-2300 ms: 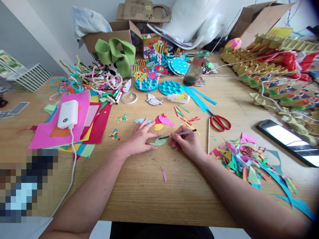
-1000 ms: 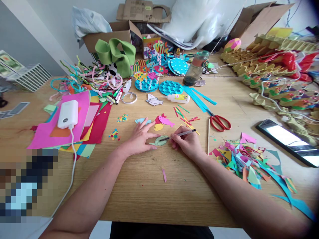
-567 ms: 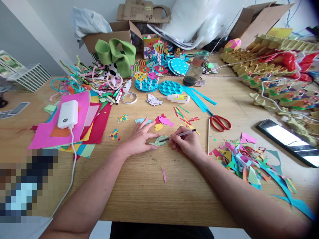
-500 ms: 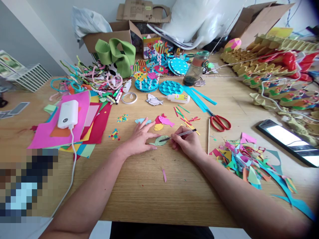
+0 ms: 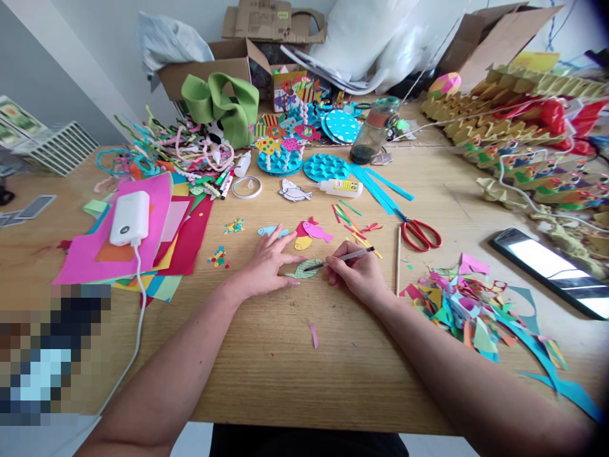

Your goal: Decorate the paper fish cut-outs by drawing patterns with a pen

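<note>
A light green paper fish [image 5: 307, 269] with dark drawn lines lies flat on the table. Spread over its left end, my left hand [image 5: 267, 263] touches it with thumb and fingertips. My right hand [image 5: 354, 270] pinches a pen [image 5: 356, 253], its dark tip on the green paper. Just beyond lie a pink paper fish [image 5: 318, 231], a yellow paper fish [image 5: 302, 243] and a red one partly covered by them. A light blue paper fish [image 5: 269, 231] is partly hidden behind my left fingers.
Red-handled scissors [image 5: 421, 235] and a wooden stick [image 5: 398, 260] lie to the right, near paper scraps [image 5: 469, 304] and a phone [image 5: 552, 270]. A glue bottle [image 5: 340, 188] lies farther back. At left, a white power bank [image 5: 130, 217] rests on coloured paper [image 5: 85, 257].
Almost nothing differs. The pen and my right hand show at most a tiny shift, and my left hand stays in place on the green fish.
</note>
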Tool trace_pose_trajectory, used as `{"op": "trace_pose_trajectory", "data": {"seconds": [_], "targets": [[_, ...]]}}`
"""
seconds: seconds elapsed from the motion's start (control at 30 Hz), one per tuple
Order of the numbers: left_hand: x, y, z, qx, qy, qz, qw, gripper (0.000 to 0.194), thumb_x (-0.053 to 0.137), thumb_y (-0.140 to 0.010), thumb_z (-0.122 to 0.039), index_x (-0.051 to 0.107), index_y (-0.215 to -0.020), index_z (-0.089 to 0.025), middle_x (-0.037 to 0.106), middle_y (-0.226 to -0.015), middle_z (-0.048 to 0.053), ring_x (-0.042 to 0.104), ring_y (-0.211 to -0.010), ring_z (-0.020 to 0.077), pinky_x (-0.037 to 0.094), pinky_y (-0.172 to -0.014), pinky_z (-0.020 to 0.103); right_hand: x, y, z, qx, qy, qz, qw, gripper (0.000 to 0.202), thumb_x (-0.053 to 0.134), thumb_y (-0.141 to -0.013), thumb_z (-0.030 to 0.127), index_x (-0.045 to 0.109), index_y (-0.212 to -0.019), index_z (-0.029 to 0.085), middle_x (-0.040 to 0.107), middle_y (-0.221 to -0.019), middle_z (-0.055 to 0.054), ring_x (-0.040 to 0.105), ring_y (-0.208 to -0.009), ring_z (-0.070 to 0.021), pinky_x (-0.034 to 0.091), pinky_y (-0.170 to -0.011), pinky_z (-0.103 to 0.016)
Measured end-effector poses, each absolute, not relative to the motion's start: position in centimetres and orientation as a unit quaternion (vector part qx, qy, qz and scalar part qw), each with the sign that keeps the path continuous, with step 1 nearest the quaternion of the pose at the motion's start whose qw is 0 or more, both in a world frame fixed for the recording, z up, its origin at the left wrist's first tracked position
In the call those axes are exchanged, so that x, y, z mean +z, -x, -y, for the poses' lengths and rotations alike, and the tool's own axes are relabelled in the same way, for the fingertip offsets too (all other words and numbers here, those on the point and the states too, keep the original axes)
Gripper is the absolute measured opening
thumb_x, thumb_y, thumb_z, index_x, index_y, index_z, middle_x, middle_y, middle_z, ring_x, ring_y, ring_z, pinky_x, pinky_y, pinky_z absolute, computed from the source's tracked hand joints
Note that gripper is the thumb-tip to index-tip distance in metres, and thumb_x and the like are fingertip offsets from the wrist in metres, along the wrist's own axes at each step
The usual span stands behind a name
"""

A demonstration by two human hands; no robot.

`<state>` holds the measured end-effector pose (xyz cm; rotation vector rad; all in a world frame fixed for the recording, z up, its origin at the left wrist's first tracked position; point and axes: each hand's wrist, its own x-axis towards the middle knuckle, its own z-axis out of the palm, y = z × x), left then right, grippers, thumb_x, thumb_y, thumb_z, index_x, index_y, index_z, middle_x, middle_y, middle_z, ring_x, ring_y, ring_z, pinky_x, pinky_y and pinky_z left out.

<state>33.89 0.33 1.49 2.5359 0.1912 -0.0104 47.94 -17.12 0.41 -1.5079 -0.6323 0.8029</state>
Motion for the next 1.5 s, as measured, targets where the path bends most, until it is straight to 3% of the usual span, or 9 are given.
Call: {"op": "trace_pose_trajectory", "data": {"seconds": [1.5], "targets": [[1.49, -33.92, -0.31, -0.007, -0.953, -0.074, 0.294, 0.048, 0.081, -0.073, -0.036, 0.068, -0.119, -0.032, 0.029, -0.157, 0.005, 0.005, -0.148, 0.0367, 0.015, -0.116, 0.059, 0.33, -48.00, 17.19, 0.355, 0.659, 0.287, 0.598, 0.019, 0.066, -0.072, 0.027, 0.049, -0.066, 0.020, 0.061, -0.051, 0.001, 0.052, -0.038, -0.0100, 0.041, -0.036, -0.019]]}}
